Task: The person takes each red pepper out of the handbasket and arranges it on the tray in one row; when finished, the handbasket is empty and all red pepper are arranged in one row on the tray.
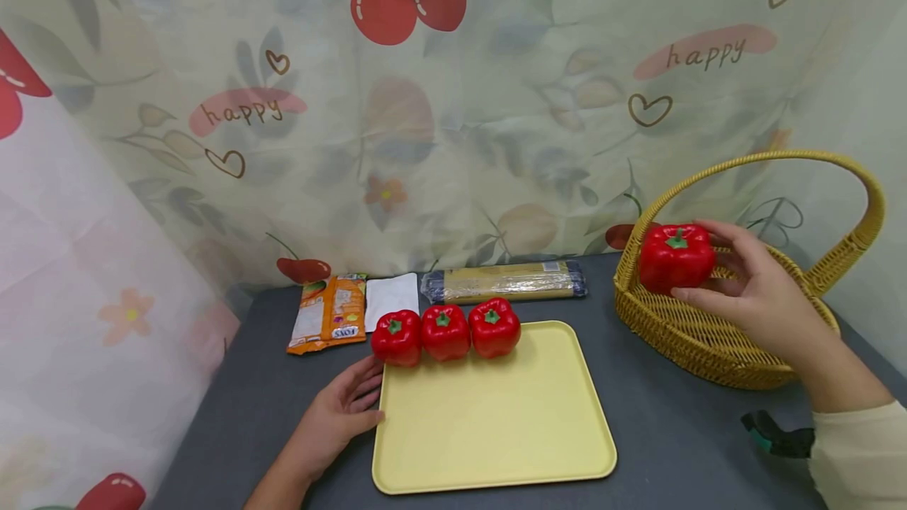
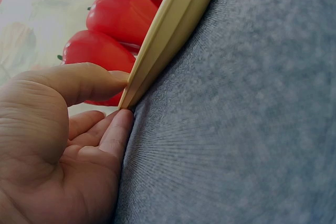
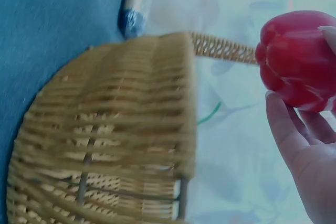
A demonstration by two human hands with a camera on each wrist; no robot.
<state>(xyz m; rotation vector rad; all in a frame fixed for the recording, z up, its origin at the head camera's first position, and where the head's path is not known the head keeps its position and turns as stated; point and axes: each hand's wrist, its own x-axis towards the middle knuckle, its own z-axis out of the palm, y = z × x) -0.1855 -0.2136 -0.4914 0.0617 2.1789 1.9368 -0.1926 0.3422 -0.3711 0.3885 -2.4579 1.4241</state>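
My right hand (image 1: 768,301) holds a red bell pepper (image 1: 676,258) with a green stem above the near-left part of a wicker basket (image 1: 708,352). In the right wrist view, fingers and thumb grip the same pepper (image 3: 296,59) beside the basket's woven wall (image 3: 115,108). A yellow tray (image 1: 496,423) lies on the table, with three red bell peppers (image 1: 445,332) in a row along its far edge. At the tray's left rim, my left hand (image 1: 329,419) pinches the edge; the left wrist view has its thumb against the rim (image 2: 163,35) and fingers lower down.
Behind the tray are an orange snack packet (image 1: 333,313), a white packet (image 1: 392,301) and a long plastic-wrapped package (image 1: 506,282). The basket's tall handle (image 1: 765,157) arches over it. A dark object (image 1: 775,435) lies by the right sleeve. A patterned curtain (image 1: 453,116) hangs behind the table.
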